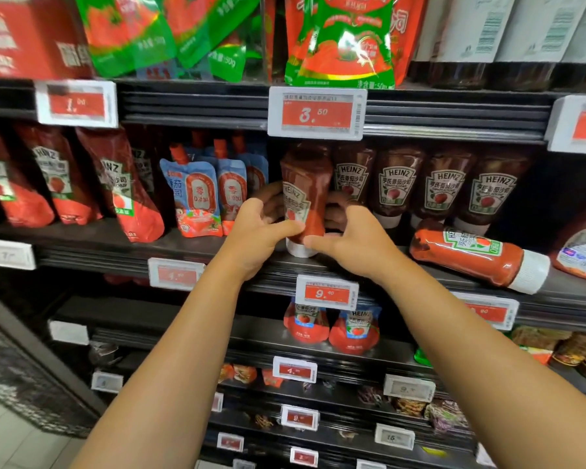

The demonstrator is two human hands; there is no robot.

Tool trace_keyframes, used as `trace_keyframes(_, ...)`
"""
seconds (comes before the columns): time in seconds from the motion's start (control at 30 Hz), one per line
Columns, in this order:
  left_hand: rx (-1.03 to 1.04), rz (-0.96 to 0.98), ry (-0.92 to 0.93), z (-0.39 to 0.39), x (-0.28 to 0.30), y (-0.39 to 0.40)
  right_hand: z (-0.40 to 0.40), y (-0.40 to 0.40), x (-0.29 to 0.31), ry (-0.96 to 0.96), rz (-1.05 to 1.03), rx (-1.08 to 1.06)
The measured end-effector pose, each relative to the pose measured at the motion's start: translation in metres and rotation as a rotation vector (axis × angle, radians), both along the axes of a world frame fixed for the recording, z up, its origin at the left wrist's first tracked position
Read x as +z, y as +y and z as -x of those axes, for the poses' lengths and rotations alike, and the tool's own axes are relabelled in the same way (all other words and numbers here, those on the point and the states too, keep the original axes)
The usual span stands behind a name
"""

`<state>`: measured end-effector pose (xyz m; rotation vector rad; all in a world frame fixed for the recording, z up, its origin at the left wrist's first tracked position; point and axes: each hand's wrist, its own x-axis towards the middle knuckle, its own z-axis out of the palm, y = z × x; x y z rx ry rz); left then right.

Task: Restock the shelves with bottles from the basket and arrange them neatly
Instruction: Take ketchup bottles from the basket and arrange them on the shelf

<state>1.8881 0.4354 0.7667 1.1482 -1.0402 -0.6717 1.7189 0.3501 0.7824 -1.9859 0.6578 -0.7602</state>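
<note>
A red Heinz ketchup bottle [306, 201] stands cap-down at the front of the middle shelf [190, 247]. My left hand [259, 228] grips its left side, thumb across the lower front. My right hand [351, 236] grips its right side, thumb near the white cap. Right of it stands a row of several upright Heinz bottles [398, 186]. Another ketchup bottle [477, 253] lies on its side at the shelf's front right, white cap pointing right. No basket is in view.
Blue spouted pouches [197, 198] stand just left of my hands, red Heinz pouches [119, 184] farther left. Price tags [317, 111] line the shelf edges. Green sachets [339, 38] hang above. Pouches [352, 330] sit on the shelf below. A dark crate [24, 377] stands lower left.
</note>
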Motion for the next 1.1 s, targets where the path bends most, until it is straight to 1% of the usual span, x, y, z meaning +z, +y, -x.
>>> trace_keyframes(0.07,0.061,-0.010,-0.079,0.000,-0.001,-0.002,0.005,-0.004,0.002,0.017,0.003,0.052)
trace_keyframes(0.13,0.091,-0.022,-0.122,0.000,-0.001,-0.003,0.007,-0.007,0.001,0.044,0.014,0.055)
trace_keyframes(0.23,0.138,-0.020,-0.171,0.002,-0.001,-0.004,0.005,-0.006,-0.001,0.073,0.020,0.018)
trace_keyframes(0.3,0.175,-0.020,-0.206,0.003,-0.001,-0.005,0.001,-0.003,0.000,0.098,0.072,-0.026)
trace_keyframes(0.4,0.232,-0.034,-0.232,0.002,-0.002,-0.008,-0.006,-0.001,0.001,0.136,0.174,-0.098)
trace_keyframes(0.53,0.319,-0.046,-0.259,0.002,-0.003,-0.010,-0.018,-0.005,-0.001,0.216,0.253,-0.153)
trace_keyframes(0.67,0.345,-0.033,-0.293,0.002,-0.002,-0.012,-0.023,-0.009,-0.002,0.292,0.293,-0.160)
trace_keyframes(0.8,0.347,-0.050,-0.298,0.004,0.000,-0.012,-0.019,-0.006,0.001,0.306,0.276,-0.158)
trace_keyframes(0.9,0.347,-0.069,-0.298,0.008,0.003,-0.009,-0.010,-0.002,0.007,0.316,0.270,-0.137)
trace_keyframes(1.0,0.372,-0.085,-0.346,0.017,0.009,0.000,0.016,0.002,0.016,0.359,0.315,-0.196)
trace_keyframes(1.07,0.502,-0.053,-0.409,0.027,0.008,0.011,0.045,0.001,0.025,0.334,0.306,-0.206)
trace_keyframes(1.1,0.580,0.003,-0.436,0.034,0.006,0.018,0.064,-0.001,0.030,0.316,0.314,-0.219)
